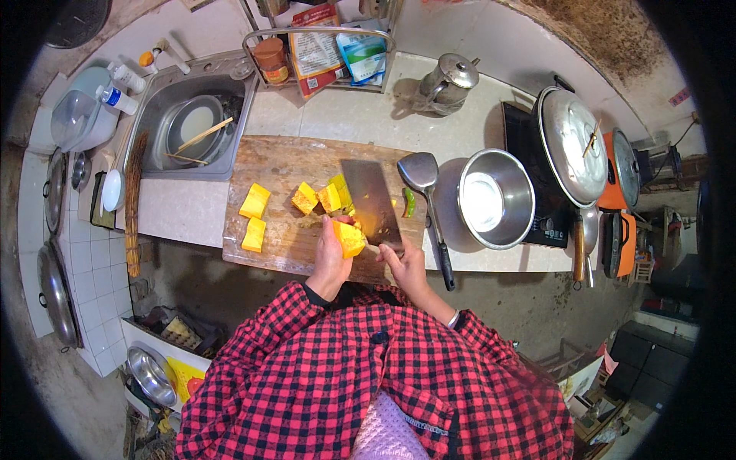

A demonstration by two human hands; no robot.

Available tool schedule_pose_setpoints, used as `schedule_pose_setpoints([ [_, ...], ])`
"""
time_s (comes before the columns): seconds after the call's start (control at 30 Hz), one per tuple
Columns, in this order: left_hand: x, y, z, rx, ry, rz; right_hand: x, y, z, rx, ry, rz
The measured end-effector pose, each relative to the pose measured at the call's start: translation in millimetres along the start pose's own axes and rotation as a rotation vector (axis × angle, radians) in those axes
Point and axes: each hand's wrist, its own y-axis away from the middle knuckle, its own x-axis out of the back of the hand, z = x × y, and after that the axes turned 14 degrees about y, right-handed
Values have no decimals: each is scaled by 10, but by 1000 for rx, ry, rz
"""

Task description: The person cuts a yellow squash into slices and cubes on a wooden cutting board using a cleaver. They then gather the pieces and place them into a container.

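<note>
My left hand (332,259) holds a chunk of pumpkin (349,240) above the near edge of a wooden cutting board (287,155). My right hand (405,267) grips a cleaver (372,198), whose broad blade points away from me over the board; its near corner is close to the held chunk. Whether the blade touches the flesh I cannot tell. Two pumpkin pieces (255,200) lie at the board's left, and several more (305,198) lie left of the blade, some partly behind it. A green pepper piece (409,202) rests at the board's right side.
Right of the board lie a metal spatula (418,169) and a steel bowl (497,230); beyond is a lidded wok (575,144) on an induction cooker (543,230). A metal kettle (451,80) stands behind. At left are a sink (152,144) holding a bowl and chopsticks, and a bristle whisk (133,213).
</note>
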Motion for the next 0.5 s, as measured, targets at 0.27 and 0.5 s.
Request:
schedule_pose_setpoints([
  [0.27,130,-183,-25,12,95,-48,288,-2,-162,496,436,-31],
  [0.5,244,-193,49,216,232,-106,301,-5,-286,609,555,-12],
])
